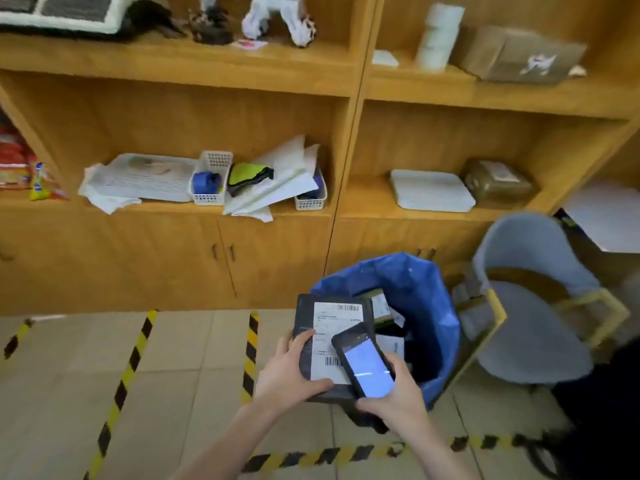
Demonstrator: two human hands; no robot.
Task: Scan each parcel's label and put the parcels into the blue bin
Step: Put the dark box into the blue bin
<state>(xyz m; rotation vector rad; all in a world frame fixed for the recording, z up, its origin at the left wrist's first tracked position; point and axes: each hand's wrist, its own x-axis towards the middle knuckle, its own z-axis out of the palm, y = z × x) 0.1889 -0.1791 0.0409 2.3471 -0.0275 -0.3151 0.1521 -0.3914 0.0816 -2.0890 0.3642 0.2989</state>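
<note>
L hand (287,372) grips dark parcel (305,315) at near-left edge, thumb curled along its near edge, white label (330,329) face up. R hand (398,401) wrapped round phone (363,363), screen lit, over label's lower barcode. Parcel held above near rim of blue bin (427,306); other parcels (381,303) inside.

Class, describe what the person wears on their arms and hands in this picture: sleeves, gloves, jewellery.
Nothing shows. The left hand and right hand are bare, without gloves, rings or a watch. Both forearms are uncovered to the picture's bottom edge; no sleeve is in view.
</note>
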